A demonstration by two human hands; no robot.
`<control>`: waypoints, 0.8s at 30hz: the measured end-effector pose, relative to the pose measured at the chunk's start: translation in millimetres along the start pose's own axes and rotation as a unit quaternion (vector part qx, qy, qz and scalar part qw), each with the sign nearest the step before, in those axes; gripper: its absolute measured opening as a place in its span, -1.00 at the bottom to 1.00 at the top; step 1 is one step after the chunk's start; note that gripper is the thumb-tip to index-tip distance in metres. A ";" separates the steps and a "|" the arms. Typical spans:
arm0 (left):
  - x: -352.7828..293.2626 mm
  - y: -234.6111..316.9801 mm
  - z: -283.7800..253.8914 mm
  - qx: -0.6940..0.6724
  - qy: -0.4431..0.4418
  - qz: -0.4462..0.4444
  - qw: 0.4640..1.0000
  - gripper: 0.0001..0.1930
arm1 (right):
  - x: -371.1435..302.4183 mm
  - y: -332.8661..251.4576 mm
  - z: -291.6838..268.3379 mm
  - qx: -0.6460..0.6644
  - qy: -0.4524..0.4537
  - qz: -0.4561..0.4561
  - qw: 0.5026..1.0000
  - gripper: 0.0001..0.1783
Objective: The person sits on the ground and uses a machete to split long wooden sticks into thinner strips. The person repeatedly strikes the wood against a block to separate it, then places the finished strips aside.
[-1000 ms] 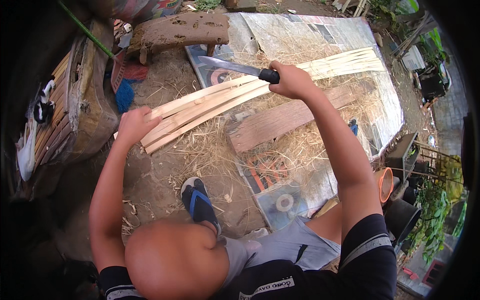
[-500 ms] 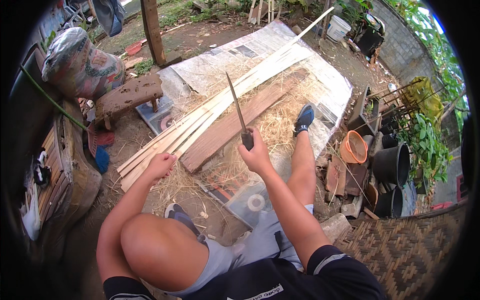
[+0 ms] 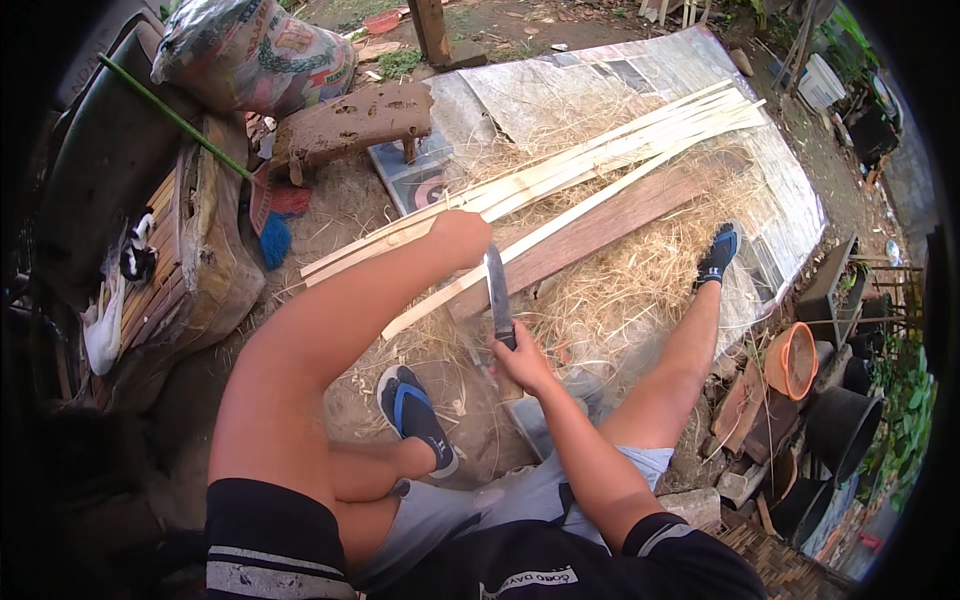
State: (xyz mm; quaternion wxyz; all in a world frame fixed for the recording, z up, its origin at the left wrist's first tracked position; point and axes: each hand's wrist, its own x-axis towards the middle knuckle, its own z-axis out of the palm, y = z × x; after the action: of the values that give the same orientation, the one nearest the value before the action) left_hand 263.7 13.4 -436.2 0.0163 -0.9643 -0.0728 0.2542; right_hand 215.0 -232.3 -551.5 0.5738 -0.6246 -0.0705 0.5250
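Note:
In my right hand (image 3: 522,362) is a long-bladed knife (image 3: 497,287), its dark handle wrapped by my fingers and its blade pointing away from me. The blade's tip lies close to my left hand (image 3: 462,238). That hand reaches forward over a bundle of pale, thin wooden or bamboo strips (image 3: 590,150); its fingers are turned out of sight, so its grip is hidden. One strip (image 3: 570,218) lies apart from the bundle, slanting toward me past my left hand. Beneath it, a brown wooden plank (image 3: 610,215) rests among curly shavings (image 3: 610,290).
A printed sheet (image 3: 790,210) covers the ground under the work. To the left stand a low brown bench (image 3: 350,125), a stuffed sack (image 3: 255,60) and a broom (image 3: 268,215). At right are an orange bucket (image 3: 791,362) and black pots (image 3: 842,425).
My left hand has moved forward and right over the strips. The knife, still in my right hand, now sits lower, its tip near the left hand. One strip has separated toward me. The view has shifted.

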 end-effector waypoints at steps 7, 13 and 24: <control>106.9 105.7 70.1 -0.212 0.268 -0.172 0.924 -0.60 | -5.2 2.0 5.0 -0.102 -0.004 -0.114 0.988 -0.25; 112.0 123.6 65.9 -0.269 0.289 -0.176 0.902 -0.74 | -14.9 1.1 -2.5 -0.190 0.000 -0.129 0.973 -0.16; 128.9 131.3 25.9 -0.415 0.217 -0.044 0.882 -0.64 | -5.9 38.5 -29.2 -0.270 -0.069 -0.100 0.955 -0.22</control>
State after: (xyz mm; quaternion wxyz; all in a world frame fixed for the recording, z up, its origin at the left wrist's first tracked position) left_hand 379.1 -97.4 -530.7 -0.3589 -0.9096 -0.2086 -0.0164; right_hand 214.2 -267.9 -584.6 0.4271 -0.7080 -0.3112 0.4686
